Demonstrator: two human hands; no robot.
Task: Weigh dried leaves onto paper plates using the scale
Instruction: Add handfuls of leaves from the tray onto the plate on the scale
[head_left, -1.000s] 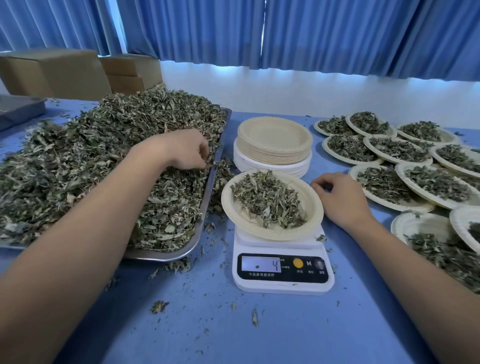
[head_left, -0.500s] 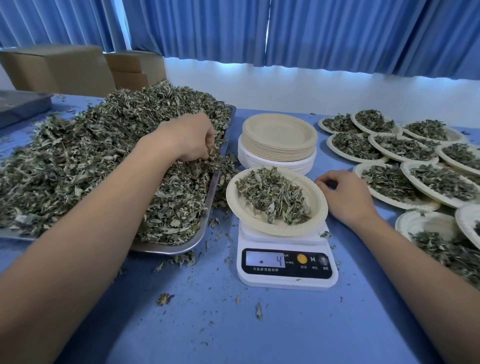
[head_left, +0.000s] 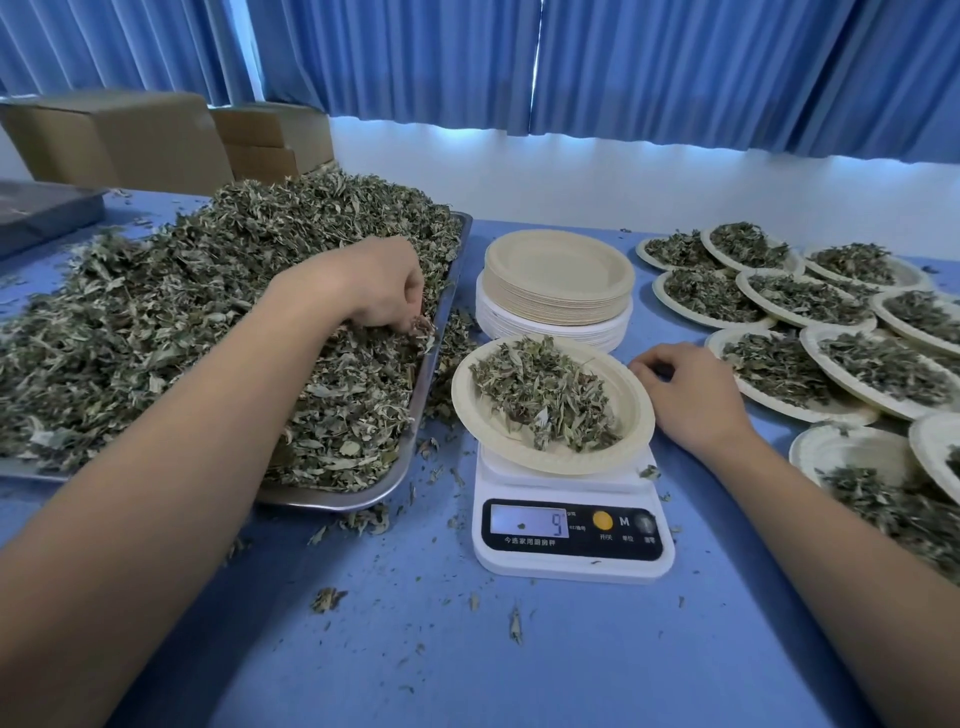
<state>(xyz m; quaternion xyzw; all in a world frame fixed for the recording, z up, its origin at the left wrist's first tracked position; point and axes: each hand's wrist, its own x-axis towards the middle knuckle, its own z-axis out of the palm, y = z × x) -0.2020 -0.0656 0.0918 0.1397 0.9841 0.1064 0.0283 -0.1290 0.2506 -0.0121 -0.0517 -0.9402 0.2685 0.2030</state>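
L hand (head_left: 384, 291) pinches leaf bits at R rim of 1 tray (head_left: 332, 503), mid-left | R hand (head_left: 691, 395) slack on table, grasps nothing, just R of 1 plate (head_left: 631, 415) w/ leaves on 1 scale (head_left: 571, 540), centre; I read 9 | 1 empty stack (head_left: 558, 280) behind | 10 filled plates (head_left: 852, 447) right | 2 boxes (head_left: 130, 140) upper left | L forearm blocks tray front

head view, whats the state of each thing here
scale: on, reads 9
plate on scale: part filled with leaves
tray: heaped with leaves
plate stack: empty
plates at right: filled
left hand: pinches leaves at tray edge
right hand: loosely curled beside the scale, holds nothing
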